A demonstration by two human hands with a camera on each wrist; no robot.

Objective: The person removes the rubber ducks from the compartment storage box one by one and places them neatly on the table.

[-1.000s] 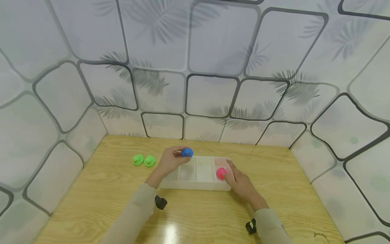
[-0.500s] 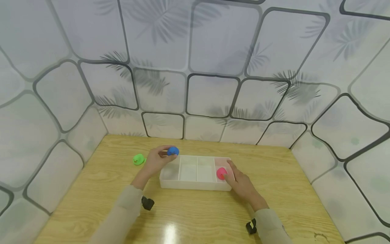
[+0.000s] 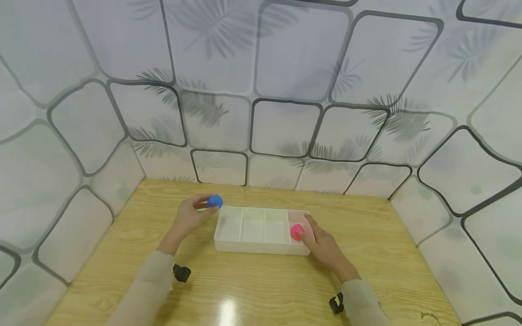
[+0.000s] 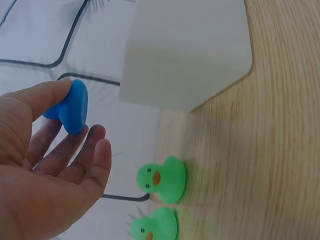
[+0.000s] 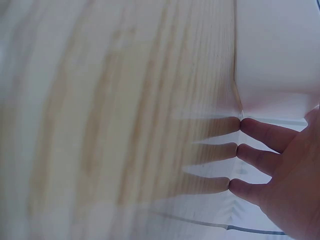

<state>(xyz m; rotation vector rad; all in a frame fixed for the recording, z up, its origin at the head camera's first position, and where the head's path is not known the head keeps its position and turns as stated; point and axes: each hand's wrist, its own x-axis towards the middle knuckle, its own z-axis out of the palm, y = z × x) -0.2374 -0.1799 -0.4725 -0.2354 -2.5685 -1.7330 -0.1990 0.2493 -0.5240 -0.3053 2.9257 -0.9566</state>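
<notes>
A blue rubber duck (image 4: 75, 107) is pinched between the thumb and fingers of my left hand (image 3: 190, 216), raised beside the left end of a white divided tray (image 3: 261, 247). Two green rubber ducks, a nearer one (image 4: 172, 180) and another (image 4: 159, 225), sit on the table; in the head view my left hand mostly hides them. My right hand (image 3: 326, 246) holds the tray's right end, thumb over the rim beside a pink rubber duck (image 3: 297, 232) in the rightmost compartment. In the right wrist view several of its fingertips (image 5: 245, 125) rest on the table.
The wooden table (image 3: 261, 290) ends at a patterned wall covering (image 3: 281, 129) behind and at both sides. A black wrist camera (image 3: 181, 273) is on the left wrist, and another wrist camera (image 3: 336, 303) on the right.
My left hand has moved left with the blue duck, from above the tray to over the green ducks, covering them in the head view. The right hand and tray stay put.
</notes>
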